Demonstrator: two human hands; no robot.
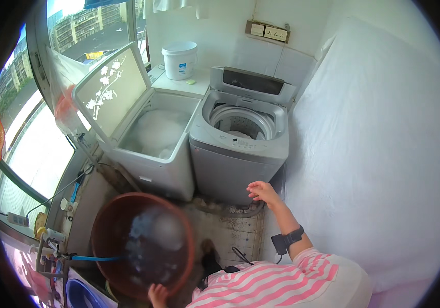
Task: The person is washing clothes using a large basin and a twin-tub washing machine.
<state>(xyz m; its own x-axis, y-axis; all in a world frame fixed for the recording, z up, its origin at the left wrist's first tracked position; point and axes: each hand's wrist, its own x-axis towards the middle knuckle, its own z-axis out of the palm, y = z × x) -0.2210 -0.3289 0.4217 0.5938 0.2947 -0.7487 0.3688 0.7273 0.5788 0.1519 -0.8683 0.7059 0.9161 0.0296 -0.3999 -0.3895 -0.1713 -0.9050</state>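
Note:
My left hand [158,295] is at the near rim of a large reddish-brown plastic tub [104,215]; whether it grips the rim cannot be told. Water with white suds [168,231] lies in the tub, and a blue hose [96,258] reaches over its left side. Raised in front of the grey washing machine [239,169], my right hand [261,193] holds nothing, its fingers loosely bent and apart. A black band with a small box is on that forearm. The machine's lid is up. Beside it, a white chest-type appliance [158,169] with a raised lid holds cloudy, foamy water [160,129].
A white bucket [180,61] and a green soap bar [190,82] are on the ledge behind. White sheeting [374,154] covers the right side. Taps [53,246], a power strip [18,219] and a blue basin [85,294] are at left. A drain hose [243,211] crosses the tiled floor.

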